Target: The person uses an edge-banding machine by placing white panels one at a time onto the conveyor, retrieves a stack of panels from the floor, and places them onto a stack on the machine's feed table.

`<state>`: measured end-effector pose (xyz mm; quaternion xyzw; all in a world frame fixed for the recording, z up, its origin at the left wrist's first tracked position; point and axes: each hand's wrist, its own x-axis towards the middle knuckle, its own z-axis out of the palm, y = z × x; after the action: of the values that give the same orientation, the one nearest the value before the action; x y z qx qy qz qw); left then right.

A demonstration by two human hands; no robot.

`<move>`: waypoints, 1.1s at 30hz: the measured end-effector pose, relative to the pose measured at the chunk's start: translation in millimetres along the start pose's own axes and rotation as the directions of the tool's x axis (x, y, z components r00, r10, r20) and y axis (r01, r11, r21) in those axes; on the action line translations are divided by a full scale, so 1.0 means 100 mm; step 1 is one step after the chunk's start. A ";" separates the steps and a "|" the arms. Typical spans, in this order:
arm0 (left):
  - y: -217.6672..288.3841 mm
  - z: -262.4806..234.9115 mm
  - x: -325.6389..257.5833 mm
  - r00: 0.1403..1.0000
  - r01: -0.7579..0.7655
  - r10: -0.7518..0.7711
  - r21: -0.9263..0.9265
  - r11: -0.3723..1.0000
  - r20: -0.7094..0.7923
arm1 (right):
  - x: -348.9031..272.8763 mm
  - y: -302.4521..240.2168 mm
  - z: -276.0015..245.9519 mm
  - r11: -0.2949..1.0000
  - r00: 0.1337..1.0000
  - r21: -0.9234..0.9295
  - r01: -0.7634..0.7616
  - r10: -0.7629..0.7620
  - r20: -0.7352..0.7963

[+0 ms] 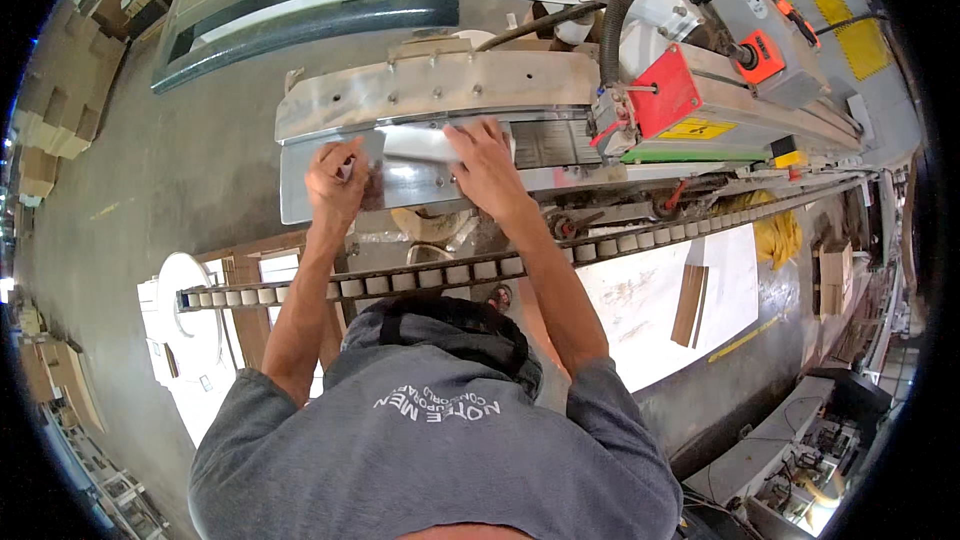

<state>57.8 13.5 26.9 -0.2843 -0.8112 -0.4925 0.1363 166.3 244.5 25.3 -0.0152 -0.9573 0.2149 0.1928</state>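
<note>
Both my arms reach forward over a steel machine housing [430, 90]. My left hand [334, 178] is curled against the left part of its shiny lower plate [295, 185], fingers pinched on a small metal part too small to identify. My right hand [486, 166] lies flat with fingers spread on a bright loose-looking metal cover [425, 144] in the middle of that plate. A rail of white rollers [420, 278] runs across below my wrists, between me and the plate.
To the right on the machine are a red box [665, 90], a black corrugated hose [618, 15], a grey unit with an orange switch [760, 55] and a yellow rag [782, 235]. White panels [650, 310] lie below. Cardboard stacks [50, 130] stand at far left.
</note>
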 end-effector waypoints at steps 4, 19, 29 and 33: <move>-0.17 -0.15 0.06 0.998 -0.001 -0.004 0.076 0.997 0.069 | 0.08 -0.34 0.07 0.997 0.969 0.029 -0.078 0.082 -0.232; -0.31 0.22 0.31 0.939 -0.228 0.201 0.068 0.971 0.279 | -0.19 -0.72 0.65 0.536 0.766 0.752 -0.383 0.639 -0.065; 0.19 0.83 0.33 0.909 -0.280 0.263 0.005 0.960 0.323 | -0.31 -0.32 0.15 0.531 0.743 0.719 -0.448 0.668 -0.031; 0.34 1.17 0.32 0.905 -0.289 0.272 0.004 0.957 0.328 | -0.39 -0.03 0.06 0.663 0.756 0.647 -0.375 0.623 -0.201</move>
<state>59.7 138.7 11.6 -0.4711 -0.7859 -0.3929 0.0781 200.3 234.9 8.0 -0.2697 -0.7416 0.5278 0.3142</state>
